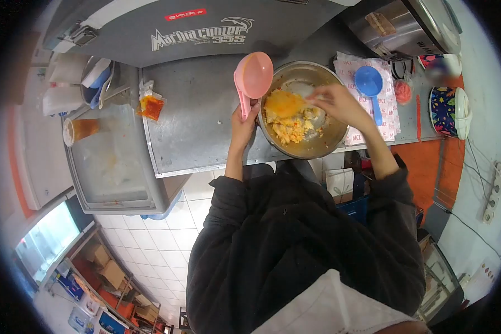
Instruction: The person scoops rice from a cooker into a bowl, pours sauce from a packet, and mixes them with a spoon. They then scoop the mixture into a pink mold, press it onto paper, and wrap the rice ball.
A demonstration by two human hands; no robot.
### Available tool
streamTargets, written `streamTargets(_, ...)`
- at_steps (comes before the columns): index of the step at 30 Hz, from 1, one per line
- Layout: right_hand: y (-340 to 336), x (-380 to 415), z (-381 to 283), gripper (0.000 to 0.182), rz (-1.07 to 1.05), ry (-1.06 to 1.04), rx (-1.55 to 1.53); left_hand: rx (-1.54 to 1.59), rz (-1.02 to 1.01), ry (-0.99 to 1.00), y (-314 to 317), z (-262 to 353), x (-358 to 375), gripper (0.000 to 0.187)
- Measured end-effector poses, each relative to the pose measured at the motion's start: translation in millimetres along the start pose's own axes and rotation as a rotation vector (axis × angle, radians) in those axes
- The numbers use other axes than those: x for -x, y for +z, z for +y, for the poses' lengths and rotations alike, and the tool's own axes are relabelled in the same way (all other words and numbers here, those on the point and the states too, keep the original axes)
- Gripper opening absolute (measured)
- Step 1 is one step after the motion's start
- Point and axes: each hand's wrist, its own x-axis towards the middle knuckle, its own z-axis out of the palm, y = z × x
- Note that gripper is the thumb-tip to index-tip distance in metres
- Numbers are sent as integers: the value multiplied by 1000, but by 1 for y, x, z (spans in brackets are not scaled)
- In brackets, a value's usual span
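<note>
My left hand (244, 128) is closed around the handle of a pink ladle (256, 75), whose round cup is tipped up beside the bowl's left rim. A wide metal bowl (331, 139) stands near the counter's front edge, holding a yellow-orange food mixture (288, 128) with paler lumps. Over the bowl's right side is my right hand (337, 103), fingers drawn together above the food. Whatever they hold, if anything, is blurred. A blue ladle (368, 82) lies on printed paper sheets (345, 119) to the right of the bowl.
Behind the bowl stands a large grey cooler box (295, 33). An orange-filled packet (151, 107) lies left on the metal counter (189, 133). Further left, a cup of brown drink (83, 130) sits on a grey chest lid. A patterned container (446, 112) is at the far right.
</note>
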Motion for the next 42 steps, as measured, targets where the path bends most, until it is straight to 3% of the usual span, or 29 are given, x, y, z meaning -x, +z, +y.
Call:
streamTargets(3,8,-26,4,22,-128,184,185,70,52,-124,-2,-1,4,24)
streamTargets(6,43,-24,35,16,-71,210,351,-62,94,-69,1,-2,5,24)
streamTargets(7,55,-26,42,15,13,144,405,-62,98,-71,2,1,3,24)
streamTargets(11,34,-25,28,16,-38,-56,398,-56,122,-161,4,6,8,23)
streamTargets(13,12,-21,-2,21,-272,139,315,-56,150,-163,5,9,7,23)
streamTargets(14,23,-18,2,21,-274,136,318,-68,140,-146,6,11,8,24)
streamTargets(16,45,-18,7,22,-202,105,411,-82,130,-116,7,14,6,24)
streamTargets(20,-35,-10,12,21,-244,140,-41,-64,158,-153,5,5,9,25)
streamTargets(22,-72,-3,25,20,-116,114,217,-63,167,-156,7,1,10,25)
streamTargets(25,-48,-13,68,20,15,93,352,-21,187,-144,9,8,9,25)
streamTargets(26,-39,-17,71,20,16,89,354,-36,160,-229,9,15,9,25)
streamTargets(28,-10,-33,50,22,-144,21,133,-55,136,-313,9,21,10,24)
streamTargets(30,15,-22,46,23,-246,-209,468,-111,135,-257,8,21,12,23)
streamTargets(33,52,38,12,30,-115,-630,807,34,197,-110,14,13,13,21)
streamTargets(35,62,44,-15,31,-120,-766,1033,-57,180,-99,13,11,10,22)
streamTargets(37,68,40,-19,33,-69,-738,874,-147,172,-91,13,20,14,22)
streamTargets(38,68,40,-23,34,-49,-729,820,-138,154,-186,10,27,16,23)
streamTargets(40,36,36,-64,35,-30,-625,969,-128,141,-288,-4,18,21,25)
streamTargets(42,41,52,-68,34,-52,-510,1003,-513,298,-65,-31,-19,16,28)
